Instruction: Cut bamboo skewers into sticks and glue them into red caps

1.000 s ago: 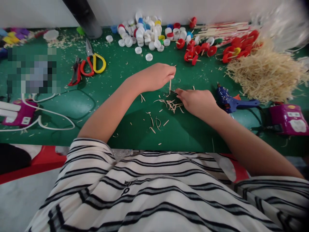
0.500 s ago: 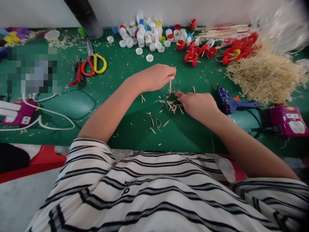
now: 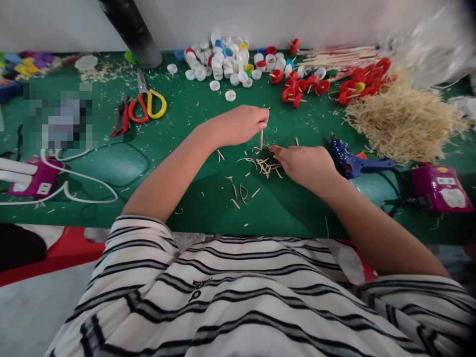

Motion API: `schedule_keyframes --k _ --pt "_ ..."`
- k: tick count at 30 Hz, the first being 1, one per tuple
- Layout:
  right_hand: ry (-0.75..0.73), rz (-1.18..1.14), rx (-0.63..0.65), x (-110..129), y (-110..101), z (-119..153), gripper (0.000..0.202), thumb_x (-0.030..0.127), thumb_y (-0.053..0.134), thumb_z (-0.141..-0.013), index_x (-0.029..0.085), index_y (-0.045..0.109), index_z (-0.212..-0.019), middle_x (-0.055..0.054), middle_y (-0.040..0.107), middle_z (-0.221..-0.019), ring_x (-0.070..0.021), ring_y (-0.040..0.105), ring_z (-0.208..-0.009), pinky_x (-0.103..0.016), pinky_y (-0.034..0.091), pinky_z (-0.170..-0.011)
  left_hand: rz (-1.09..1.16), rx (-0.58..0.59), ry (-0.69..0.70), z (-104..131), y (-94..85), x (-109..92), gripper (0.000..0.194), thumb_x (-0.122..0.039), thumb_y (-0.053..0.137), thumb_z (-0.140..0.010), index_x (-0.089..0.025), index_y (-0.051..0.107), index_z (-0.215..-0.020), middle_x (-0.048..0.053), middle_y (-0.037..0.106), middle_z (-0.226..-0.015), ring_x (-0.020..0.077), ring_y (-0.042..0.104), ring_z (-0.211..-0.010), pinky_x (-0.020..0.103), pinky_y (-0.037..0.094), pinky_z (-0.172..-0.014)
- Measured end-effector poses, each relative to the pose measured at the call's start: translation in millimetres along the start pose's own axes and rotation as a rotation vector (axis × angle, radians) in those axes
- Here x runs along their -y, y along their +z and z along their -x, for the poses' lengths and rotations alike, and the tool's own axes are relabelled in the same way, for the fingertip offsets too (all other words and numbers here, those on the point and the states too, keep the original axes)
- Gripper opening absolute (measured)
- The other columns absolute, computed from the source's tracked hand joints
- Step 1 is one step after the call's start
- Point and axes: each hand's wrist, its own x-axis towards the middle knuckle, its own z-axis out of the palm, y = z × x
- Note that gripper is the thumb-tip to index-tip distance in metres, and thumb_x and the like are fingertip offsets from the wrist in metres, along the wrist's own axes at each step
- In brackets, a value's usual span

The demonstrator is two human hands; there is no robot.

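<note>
My left hand (image 3: pixel 247 124) is closed around a thin wooden stick (image 3: pixel 261 139), which points down toward the table with its lower end near the wood shavings (image 3: pixel 265 168). My right hand (image 3: pixel 308 162) lies low over the table just right of that end, fingers pinched together. A small dark thing shows at its fingertips, too small to make out. Beneath and in front of both hands, pale curled shavings lie in a loose heap, with a few scattered toward me.
Bottle caps (image 3: pixel 226 62) are piled along the wall, with red caps on sticks (image 3: pixel 297 87) beside them. A blue glue gun (image 3: pixel 351 158) and wood fibre (image 3: pixel 405 124) lie right. Scissors (image 3: pixel 143 94), red-handled pliers (image 3: pixel 121 119) and a white cable (image 3: pixel 89 173) are left.
The whole view has shifted slightly. Both hands keep nearly the same place over the shavings, the stick still in my left hand.
</note>
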Motion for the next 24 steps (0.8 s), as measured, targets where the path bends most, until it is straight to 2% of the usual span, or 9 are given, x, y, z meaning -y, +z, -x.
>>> schedule_keyframes --k 4,9,18,24 --pt "0.022 -0.031 -0.020 0.9 -0.8 -4.3 0.057 0.043 0.024 -0.117 0.032 0.057 -0.163 -0.011 0.082 -0.124 -0.0261 0.075 -0.098 -0.034 0.029 -0.064 0.009 -0.001 -0.009 0.7 0.0 -1.6 0.028 -0.030 0.041 -0.107 -0.017 0.066 -0.113 0.012 0.067 -0.106 0.0228 0.060 -0.093 0.036 0.042 -0.084" --pt "0.012 -0.001 -0.013 4.7 -2.0 -8.9 0.058 0.041 0.023 -0.117 0.031 0.056 -0.163 -0.012 0.081 -0.118 -0.0256 0.074 -0.091 -0.035 0.028 -0.064 0.016 -0.023 0.020 -0.6 3.3 3.1 0.026 -0.031 0.043 -0.108 -0.019 0.065 -0.111 0.011 0.068 -0.106 0.0216 0.060 -0.091 0.036 0.042 -0.083" --pt "-0.017 0.017 0.063 3.1 -6.9 3.8 0.059 0.032 0.026 -0.115 0.027 0.051 -0.168 -0.015 0.081 -0.112 -0.0260 0.074 -0.089 -0.035 0.033 -0.066 0.005 0.000 -0.007 0.1 0.7 -0.8 0.029 -0.029 0.041 -0.108 -0.017 0.067 -0.115 0.013 0.069 -0.110 0.0237 0.062 -0.097 0.037 0.043 -0.085" --pt "0.036 -0.017 -0.005 5.9 0.0 1.2 0.058 0.039 0.023 -0.116 0.032 0.054 -0.165 -0.011 0.081 -0.121 -0.0252 0.074 -0.093 -0.035 0.031 -0.065 0.009 -0.019 0.026 -1.1 2.7 1.0 0.029 -0.029 0.041 -0.108 -0.017 0.067 -0.114 0.013 0.069 -0.110 0.0233 0.062 -0.099 0.037 0.045 -0.088"
